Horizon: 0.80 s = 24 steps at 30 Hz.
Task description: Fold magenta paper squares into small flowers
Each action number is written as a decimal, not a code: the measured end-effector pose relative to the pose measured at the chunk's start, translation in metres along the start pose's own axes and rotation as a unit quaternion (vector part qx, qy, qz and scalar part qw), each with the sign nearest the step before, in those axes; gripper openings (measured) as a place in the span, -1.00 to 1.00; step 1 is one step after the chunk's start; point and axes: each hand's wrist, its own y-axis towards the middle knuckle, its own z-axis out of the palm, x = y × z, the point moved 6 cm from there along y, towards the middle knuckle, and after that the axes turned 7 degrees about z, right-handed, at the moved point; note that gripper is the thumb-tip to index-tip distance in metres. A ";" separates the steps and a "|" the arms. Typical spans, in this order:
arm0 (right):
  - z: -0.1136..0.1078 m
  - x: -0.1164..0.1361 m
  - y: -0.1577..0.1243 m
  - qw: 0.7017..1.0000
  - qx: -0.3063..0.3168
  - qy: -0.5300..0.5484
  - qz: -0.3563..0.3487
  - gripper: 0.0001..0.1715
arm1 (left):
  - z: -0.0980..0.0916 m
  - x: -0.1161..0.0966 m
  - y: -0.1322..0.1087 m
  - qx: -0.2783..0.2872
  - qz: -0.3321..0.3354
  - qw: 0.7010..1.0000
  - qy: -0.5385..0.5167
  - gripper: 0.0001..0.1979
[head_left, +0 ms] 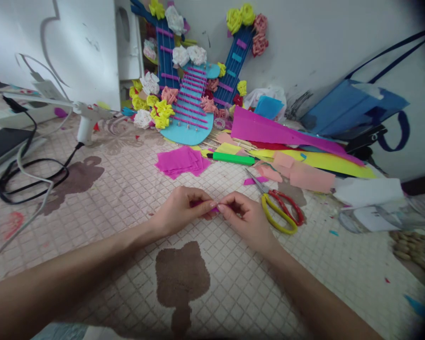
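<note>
My left hand [186,208] and my right hand [242,215] meet over the middle of the table, thumbs and fingertips pinched close together. Between them shows a small bit of magenta paper [215,208], mostly hidden by the fingers. Both hands are closed on it. Just beyond the left hand lies a loose stack of magenta paper squares [182,161]. Scissors [281,208] with one yellow and one red handle rest right of my right hand, blades pointing away. A narrow magenta strip [255,180] lies by the blade tips.
A white glue gun [87,120] and its black cable [31,163] are at the left. At the back stand paper-flower-decorated guitar shapes [193,106]. A green marker-like tool [233,158], a large magenta sheet [269,127], peach paper pieces [311,178] and a blue bag [350,108] lie right.
</note>
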 end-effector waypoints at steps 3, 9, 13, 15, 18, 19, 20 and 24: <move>-0.002 -0.003 0.001 1.000 -0.002 0.011 0.012 -0.88 | 0.000 0.004 0.001 0.003 -0.033 0.997 -0.065 -0.80; -0.006 -0.009 0.006 0.999 -0.004 0.029 0.041 -0.86 | -0.005 0.010 0.001 0.000 -0.067 0.993 -0.099 -0.87; -0.001 -0.009 0.005 0.998 0.022 0.041 0.051 -0.82 | -0.002 0.006 0.000 0.004 -0.050 0.996 -0.079 -0.87; -0.001 -0.010 0.005 0.998 0.018 0.037 0.052 -0.85 | -0.001 0.005 0.000 0.005 -0.037 0.997 -0.065 -0.86; 0.000 -0.013 0.005 0.996 0.034 0.055 0.068 -0.88 | -0.002 0.004 -0.001 0.000 -0.027 0.999 -0.042 -0.85; 0.000 -0.014 0.005 0.994 0.041 0.064 0.073 -0.87 | -0.003 0.004 0.000 -0.003 -0.024 0.999 -0.032 -0.84; 0.000 -0.014 0.006 0.994 0.046 0.070 0.074 -0.86 | -0.003 0.003 0.000 -0.003 -0.021 0.999 -0.024 -0.84; 0.000 -0.011 0.005 0.995 0.040 0.068 0.056 -0.87 | 0.000 0.000 0.004 0.008 -0.015 1.000 -0.008 -0.79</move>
